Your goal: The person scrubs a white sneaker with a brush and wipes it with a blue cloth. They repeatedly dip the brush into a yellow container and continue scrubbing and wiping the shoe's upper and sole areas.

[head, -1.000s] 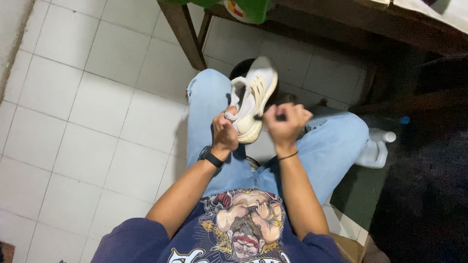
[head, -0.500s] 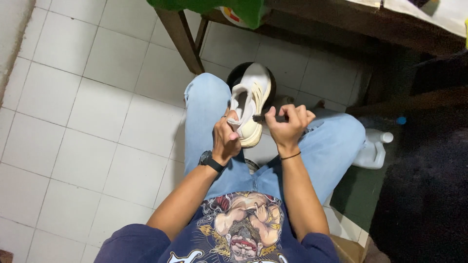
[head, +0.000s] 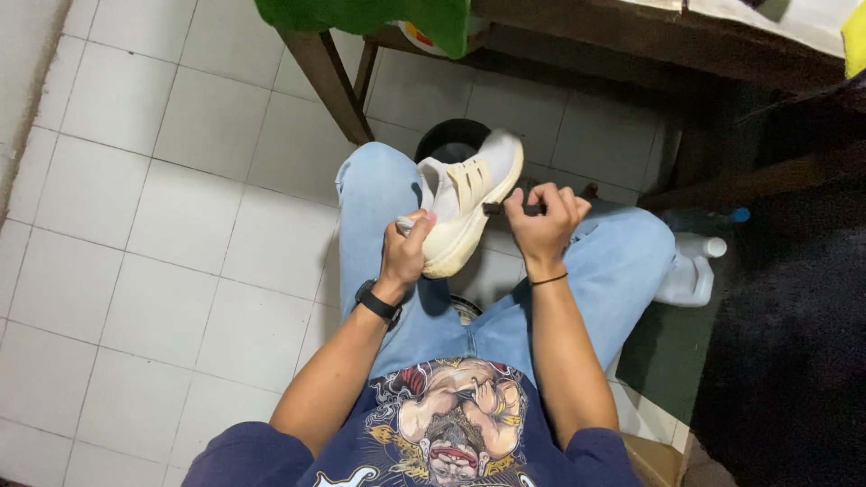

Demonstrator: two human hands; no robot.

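My left hand (head: 406, 251) grips the heel end of a white sneaker (head: 469, 194) with cream side straps, holding it tilted above my left knee. My right hand (head: 544, 221) is closed around a dark-handled brush (head: 505, 207) whose tip touches the shoe's side. A black watch sits on my left wrist and a thin dark band on my right. I am seated in light blue jeans (head: 379, 194) and a dark printed T-shirt.
A black round bucket (head: 448, 137) stands on the white tiled floor just beyond my knees. A wooden table leg (head: 327, 77) and a green cloth (head: 370, 16) are ahead. A white plastic jug (head: 690, 271) stands at my right, by a dark mat.
The shoe has turned from pointing away to lying more on its side, toe to the right. My right hand with the brush stays against it. The view shifted slightly.
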